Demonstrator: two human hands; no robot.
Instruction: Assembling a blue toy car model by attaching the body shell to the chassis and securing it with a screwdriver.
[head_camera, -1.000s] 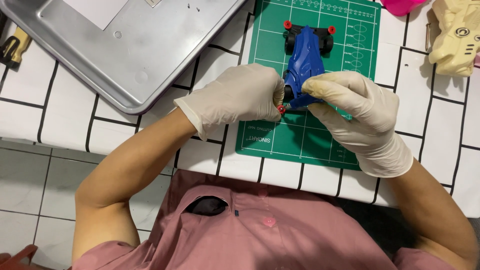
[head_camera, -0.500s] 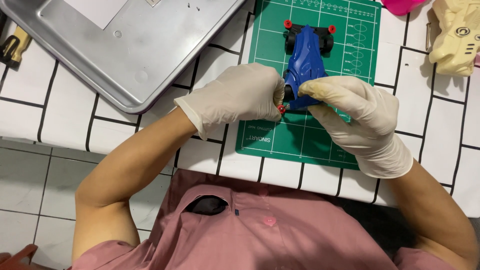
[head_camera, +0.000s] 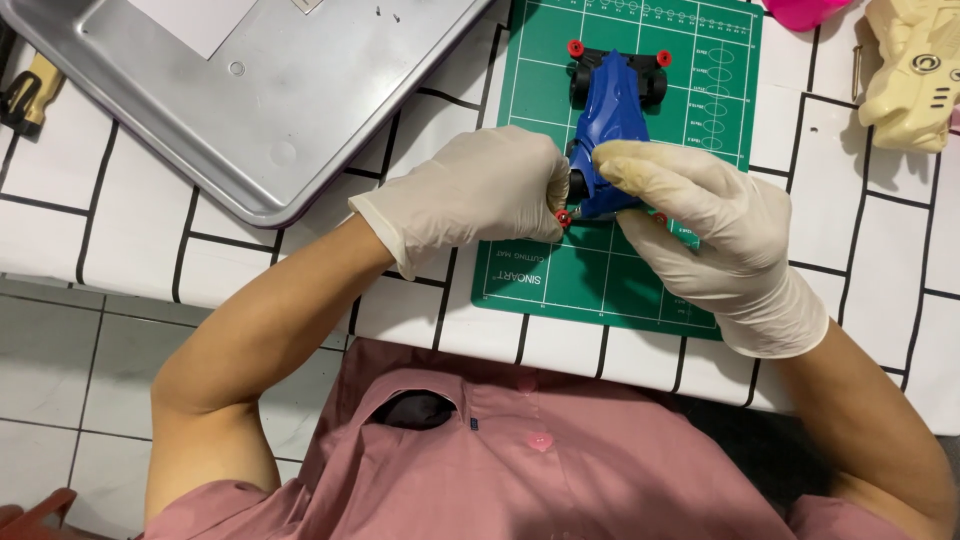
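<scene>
A blue toy race car with black wheels and small red rollers lies on a green cutting mat. My left hand, in a cream glove, grips the car's near end from the left. My right hand, also gloved, presses its fingers on the near part of the blue body from the right. The car's near end is partly hidden by both hands.
A metal baking tray lies at the upper left on the white tiled table. A cream toy body sits at the upper right, a pink object at the top edge, a yellow-black tool at the far left.
My right hand's fingers have shifted slightly up over the car's rear body. The left hand and car stay nearly still.
</scene>
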